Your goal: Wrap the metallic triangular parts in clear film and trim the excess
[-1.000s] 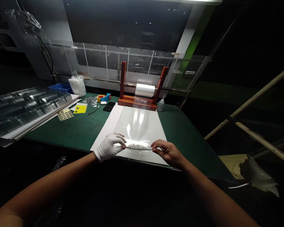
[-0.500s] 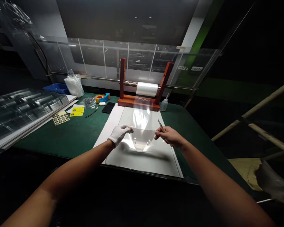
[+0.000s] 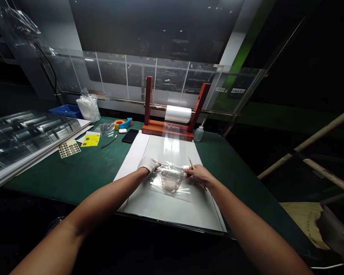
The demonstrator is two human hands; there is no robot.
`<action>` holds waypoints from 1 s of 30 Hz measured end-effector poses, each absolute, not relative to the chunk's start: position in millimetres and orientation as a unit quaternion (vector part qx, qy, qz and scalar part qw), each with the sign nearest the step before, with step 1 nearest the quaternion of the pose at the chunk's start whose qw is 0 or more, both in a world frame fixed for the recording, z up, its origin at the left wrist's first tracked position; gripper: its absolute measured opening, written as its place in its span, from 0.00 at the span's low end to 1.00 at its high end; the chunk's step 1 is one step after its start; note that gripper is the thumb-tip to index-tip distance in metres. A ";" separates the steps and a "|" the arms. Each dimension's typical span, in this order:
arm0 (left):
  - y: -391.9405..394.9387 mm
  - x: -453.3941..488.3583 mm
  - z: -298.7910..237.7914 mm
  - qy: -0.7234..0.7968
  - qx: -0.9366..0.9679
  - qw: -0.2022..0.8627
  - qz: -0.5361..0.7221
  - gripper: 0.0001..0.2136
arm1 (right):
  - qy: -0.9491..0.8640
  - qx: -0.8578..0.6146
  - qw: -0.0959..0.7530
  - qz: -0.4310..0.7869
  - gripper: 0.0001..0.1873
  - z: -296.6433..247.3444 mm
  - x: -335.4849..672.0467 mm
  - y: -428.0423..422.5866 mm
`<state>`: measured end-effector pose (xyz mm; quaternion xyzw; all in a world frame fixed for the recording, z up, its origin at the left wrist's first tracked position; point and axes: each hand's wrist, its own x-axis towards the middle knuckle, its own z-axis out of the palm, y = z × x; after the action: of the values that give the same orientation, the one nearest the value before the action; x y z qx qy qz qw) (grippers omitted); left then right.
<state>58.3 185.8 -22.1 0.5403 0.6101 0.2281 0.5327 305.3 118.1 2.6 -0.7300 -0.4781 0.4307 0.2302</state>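
A clear plastic film sheet [image 3: 171, 184] is stretched between my two hands, its bowed, shiny near part low over the white board [image 3: 174, 214]. My left hand [image 3: 148, 165], in a white glove, pinches the film's left edge. My bare right hand [image 3: 200, 174] pinches the right edge. It also holds a slim craft knife [image 3: 191, 162], its tip pointing up and away. Behind the hands, more film runs back to a roll of clear film [image 3: 178, 114], which hangs on a bar in a reddish wooden stand [image 3: 167, 130].
A squeeze bottle [image 3: 198, 133] stands right of the wooden stand. To the left lie a phone [image 3: 130, 136], a tape dispenser [image 3: 124, 123], yellow cards [image 3: 90, 140] and a sticker sheet [image 3: 70, 149]. Clear-covered panels [image 3: 31, 139] fill the table's far left, near a blue tray [image 3: 65, 111].
Both hands have come down and nearer to me with the film, which now lies lower and shows more creases over the board. The view has tilted slightly.
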 end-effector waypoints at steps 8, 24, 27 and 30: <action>198.8 55.6 -23.8 0.655 0.614 0.398 0.187 0.12 | -0.511 -0.777 0.196 0.312 0.14 -14.0 301.5 125.8; 114.9 102.8 -12.9 0.421 0.876 0.155 0.177 0.19 | -0.414 -0.774 0.346 0.330 0.17 -11.4 320.4 74.9; 111.4 108.7 -16.9 0.423 0.887 0.130 0.135 0.28 | -0.386 -0.744 0.405 0.366 0.17 -8.1 319.2 52.7; 112.1 113.7 -14.2 0.439 0.887 0.112 0.094 0.32 | -0.355 -0.697 0.467 0.413 0.16 -4.7 321.9 30.1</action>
<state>113.7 112.1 -14.2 0.8867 0.4388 0.0939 0.1115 321.9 30.1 -4.7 -0.6967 -0.3553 0.4125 0.4671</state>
